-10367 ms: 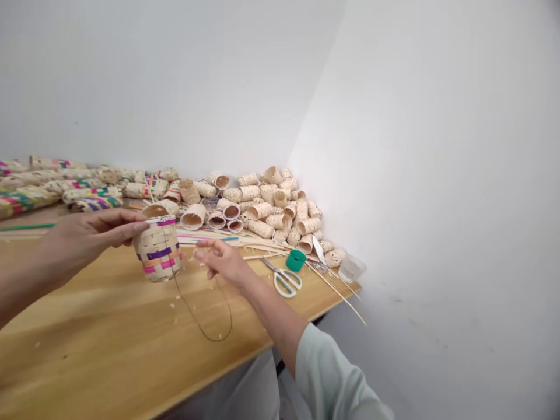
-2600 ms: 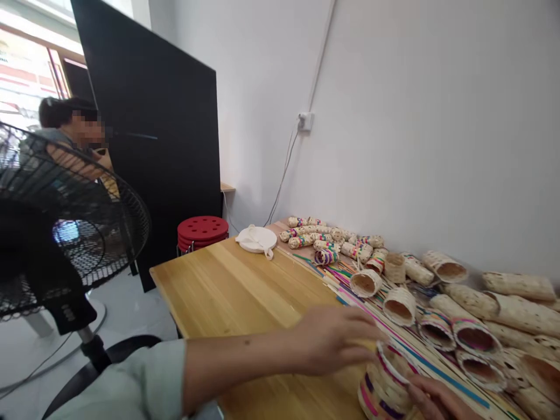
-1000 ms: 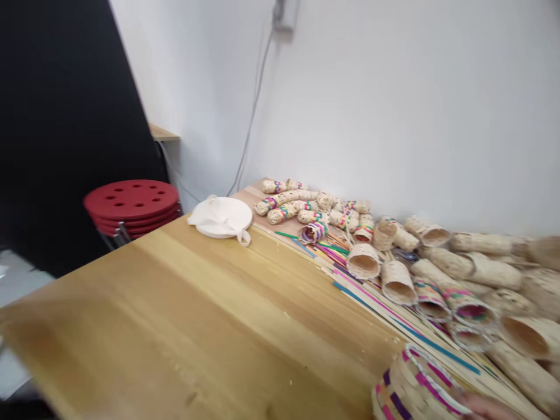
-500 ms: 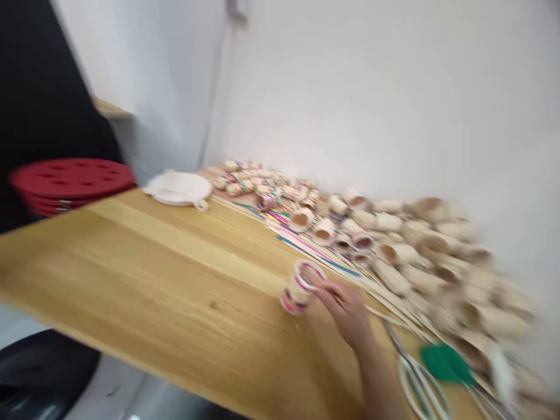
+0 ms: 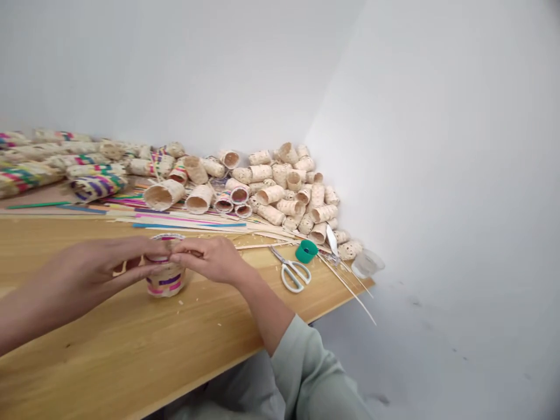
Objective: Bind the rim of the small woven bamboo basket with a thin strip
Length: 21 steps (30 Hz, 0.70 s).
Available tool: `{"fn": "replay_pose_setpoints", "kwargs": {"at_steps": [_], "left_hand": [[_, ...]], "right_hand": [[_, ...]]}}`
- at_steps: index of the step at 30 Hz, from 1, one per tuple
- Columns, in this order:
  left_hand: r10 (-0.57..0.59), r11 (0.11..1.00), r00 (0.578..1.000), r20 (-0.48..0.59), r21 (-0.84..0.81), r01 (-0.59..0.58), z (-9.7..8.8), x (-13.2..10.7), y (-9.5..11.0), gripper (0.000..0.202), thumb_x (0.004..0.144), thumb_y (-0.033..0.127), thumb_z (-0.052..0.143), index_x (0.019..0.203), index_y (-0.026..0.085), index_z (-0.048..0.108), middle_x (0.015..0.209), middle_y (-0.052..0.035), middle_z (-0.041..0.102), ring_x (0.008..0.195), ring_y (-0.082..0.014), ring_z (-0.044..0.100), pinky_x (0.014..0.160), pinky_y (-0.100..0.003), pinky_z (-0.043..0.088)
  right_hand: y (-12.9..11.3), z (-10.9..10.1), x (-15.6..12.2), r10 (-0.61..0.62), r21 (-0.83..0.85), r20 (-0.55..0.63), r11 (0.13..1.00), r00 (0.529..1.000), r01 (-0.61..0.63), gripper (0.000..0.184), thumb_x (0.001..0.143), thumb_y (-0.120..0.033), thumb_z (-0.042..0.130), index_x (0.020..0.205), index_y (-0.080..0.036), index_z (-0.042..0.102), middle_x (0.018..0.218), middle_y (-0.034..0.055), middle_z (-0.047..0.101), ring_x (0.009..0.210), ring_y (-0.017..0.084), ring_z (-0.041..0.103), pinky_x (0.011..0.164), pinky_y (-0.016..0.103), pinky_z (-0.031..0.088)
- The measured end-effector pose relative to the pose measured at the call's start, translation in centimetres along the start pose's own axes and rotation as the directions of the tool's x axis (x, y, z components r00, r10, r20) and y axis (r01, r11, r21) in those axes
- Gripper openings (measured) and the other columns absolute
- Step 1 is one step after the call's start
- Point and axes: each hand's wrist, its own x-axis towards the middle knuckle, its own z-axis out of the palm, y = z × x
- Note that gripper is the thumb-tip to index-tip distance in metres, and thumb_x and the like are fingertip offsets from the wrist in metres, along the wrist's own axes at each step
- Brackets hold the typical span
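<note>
A small woven cup-shaped basket (image 5: 166,284), pale with pink and purple strips, stands upright on the wooden table in front of me. From the left, my left hand (image 5: 98,271) reaches over with thumb and fingers closed on its upper wall. My right hand (image 5: 214,258) pinches at the near right of its rim, its fingertips close to those of the left. Between the fingertips the detail is too small to make out. Scissors with white handles (image 5: 294,275) lie to the right of my right hand, beside a green ring-shaped container (image 5: 307,251).
Behind the hands lie loose coloured strips (image 5: 188,224). Plain woven tubes (image 5: 271,195) are piled along the wall, with patterned ones (image 5: 96,185) at the left. A clear plastic cup (image 5: 366,263) sits by the table's right edge (image 5: 341,298), where thin strips stick out.
The view has swung right, so the red stools and white lid are out of sight. My left hand has come in and taken hold of the basket alongside the right.
</note>
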Motion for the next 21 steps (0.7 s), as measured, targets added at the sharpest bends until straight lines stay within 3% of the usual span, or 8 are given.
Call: {"fn": "replay_pose_setpoints", "kwargs": {"at_steps": [4,7,9,13,17,21], "left_hand": [[-0.025,0.996,0.992,0.121,-0.085,0.035,1.1,3.3,-1.3,0.058,0.066,0.081,0.058,0.084,0.029,0.078,0.093,-0.0036,0.082,0.087,-0.0302,0.071,0.077,-0.034,0.054],[-0.023,0.991,0.982,0.189,-0.125,0.047,1.3,4.4,-2.7,0.057,0.069,0.077,0.060,0.091,0.028,0.077,0.096,-0.0034,0.082,0.089,-0.0300,0.070,0.081,-0.035,0.055],[-0.028,0.992,0.978,0.206,-0.113,0.053,1.3,5.0,-3.4,0.059,0.071,0.079,0.058,0.096,0.028,0.077,0.098,-0.0032,0.081,0.088,-0.0297,0.070,0.083,-0.036,0.054],[0.004,0.995,0.991,0.132,-0.099,0.009,0.1,7.2,-3.1,0.068,0.070,0.085,0.052,0.092,0.026,0.077,0.100,-0.0053,0.081,0.098,-0.0322,0.069,0.086,-0.037,0.053],[0.009,0.986,0.999,-0.039,-0.164,-0.015,-2.4,9.5,-1.8,0.069,0.065,0.089,0.056,0.089,0.026,0.073,0.092,-0.0024,0.078,0.085,-0.0277,0.068,0.079,-0.034,0.053],[-0.007,0.960,0.989,-0.150,-0.279,-0.035,-3.5,10.0,-1.5,0.069,0.067,0.089,0.057,0.091,0.027,0.072,0.090,-0.0012,0.077,0.084,-0.0272,0.068,0.078,-0.034,0.053]], "right_hand": [[0.2,-2.0,1.3,0.023,0.000,0.113,1.000,0.993,-0.023,0.020,0.103,-0.037,0.061,0.102,-0.021,0.074,0.093,-0.0035,0.073,0.083,0.010,0.060,0.073,0.020,0.038],[0.5,-3.5,2.1,0.052,0.025,0.192,0.998,0.980,-0.058,0.019,0.100,-0.036,0.065,0.103,-0.019,0.074,0.087,-0.0038,0.069,0.079,0.009,0.058,0.069,0.020,0.036],[0.7,-4.5,2.5,0.060,0.067,0.182,0.995,0.981,-0.073,0.020,0.098,-0.036,0.068,0.108,-0.019,0.074,0.074,-0.0058,0.061,0.072,0.009,0.053,0.065,0.021,0.034],[0.6,-6.8,3.7,0.032,0.158,-0.078,0.987,0.996,-0.020,0.024,0.099,-0.037,0.066,0.115,-0.020,0.073,0.058,-0.0090,0.034,0.058,0.008,0.038,0.058,0.022,0.027],[-0.8,-8.5,5.7,0.021,0.261,-0.354,0.962,0.935,0.078,0.025,0.099,-0.037,0.065,0.114,-0.019,0.073,0.060,-0.0082,0.035,0.058,0.008,0.035,0.056,0.021,0.029],[-2.0,-8.1,6.9,0.041,0.261,-0.472,0.961,0.880,0.096,0.028,0.098,-0.041,0.066,0.114,-0.019,0.073,0.061,-0.0075,0.038,0.057,0.008,0.034,0.054,0.021,0.029]]}}
